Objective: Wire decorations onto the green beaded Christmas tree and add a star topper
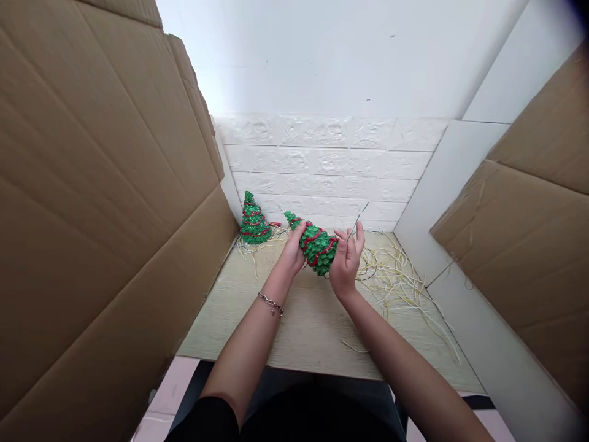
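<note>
Tabletop: a pale, wood-grained tabletop [313, 331] inside a shallow nook, its front edge close to the person's body
Back wall: white embossed brick-pattern panelling [317, 162] low down, plain white wall [322, 61] above it
Sides: a large brown cardboard sheet [92, 184] closes off the left; on the right a white side panel [421, 205] stands with more brown cardboard [519, 252] beside it
Tree in hand: a green miniature Christmas tree [317, 247] with red garland, held tilted above the tabletop, tip up to the left and base toward the right hand
Left hand: the left hand [291, 249] is closed around the upper part of this tree; a chain bracelet [270, 303] circles the wrist
Right hand: the right hand [345, 264] is by the base, fingers raised, pinching a thin green strand [353, 230]; whether it also presses the tree, I cannot tell
Second tree: a matching upright tree [254, 226] at the back left corner, a small red piece [275, 224] just beside it
Clutter: tangled yellow and white wires [398, 276] crowd the right side, partly behind the right hand; one loose wire [354, 348] lies near the front edge
</note>
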Tool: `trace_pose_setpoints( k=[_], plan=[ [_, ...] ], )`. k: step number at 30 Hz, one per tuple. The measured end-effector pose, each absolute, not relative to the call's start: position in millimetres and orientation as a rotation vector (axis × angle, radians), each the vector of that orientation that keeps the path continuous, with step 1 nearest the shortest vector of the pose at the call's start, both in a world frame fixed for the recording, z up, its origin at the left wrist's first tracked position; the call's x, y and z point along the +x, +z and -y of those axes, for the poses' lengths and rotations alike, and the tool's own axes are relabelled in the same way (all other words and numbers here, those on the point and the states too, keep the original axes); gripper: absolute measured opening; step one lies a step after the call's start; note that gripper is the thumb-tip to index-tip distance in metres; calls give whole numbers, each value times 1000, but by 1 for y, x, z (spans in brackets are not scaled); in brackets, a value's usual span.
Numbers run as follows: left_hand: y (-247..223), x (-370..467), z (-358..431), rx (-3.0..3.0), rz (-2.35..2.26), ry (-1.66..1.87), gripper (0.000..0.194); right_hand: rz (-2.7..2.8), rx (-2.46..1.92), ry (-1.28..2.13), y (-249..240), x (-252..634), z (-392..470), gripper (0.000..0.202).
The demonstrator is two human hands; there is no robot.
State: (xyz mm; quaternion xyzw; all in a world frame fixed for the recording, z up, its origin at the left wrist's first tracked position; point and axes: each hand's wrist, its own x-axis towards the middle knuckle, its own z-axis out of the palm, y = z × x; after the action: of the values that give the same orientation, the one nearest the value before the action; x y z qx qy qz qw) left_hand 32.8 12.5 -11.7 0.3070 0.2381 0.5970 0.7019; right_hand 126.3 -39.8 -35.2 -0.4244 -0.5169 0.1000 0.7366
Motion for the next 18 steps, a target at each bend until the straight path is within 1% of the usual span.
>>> trace_pose_setpoints(
  k=[3, 5, 8, 10, 13, 18],
  plan=[
    [-13, 35, -12, 613, -551, 1302, 29, 1275, -869, 113, -37, 123, 43, 32],
    [-13, 34, -13, 595, -576, 1313, 26, 1337, -840, 109, -38, 123, 43, 32],
    [-13, 30, -16, 616, -592, 1385, 22, 1402, -822, 250, -36, 127, 42, 33],
    [-13, 26, -18, 687, -596, 1457, 24, 1381, -832, 349, -32, 133, 40, 33],
    [-13, 20, -17, 872, -596, 1485, 28, 1237, -911, 382, -25, 147, 37, 32],
    [-8, 16, -9, 1114, -557, 1216, 45, 1020, -1044, 324, -19, 164, 31, 32]
  ],
)
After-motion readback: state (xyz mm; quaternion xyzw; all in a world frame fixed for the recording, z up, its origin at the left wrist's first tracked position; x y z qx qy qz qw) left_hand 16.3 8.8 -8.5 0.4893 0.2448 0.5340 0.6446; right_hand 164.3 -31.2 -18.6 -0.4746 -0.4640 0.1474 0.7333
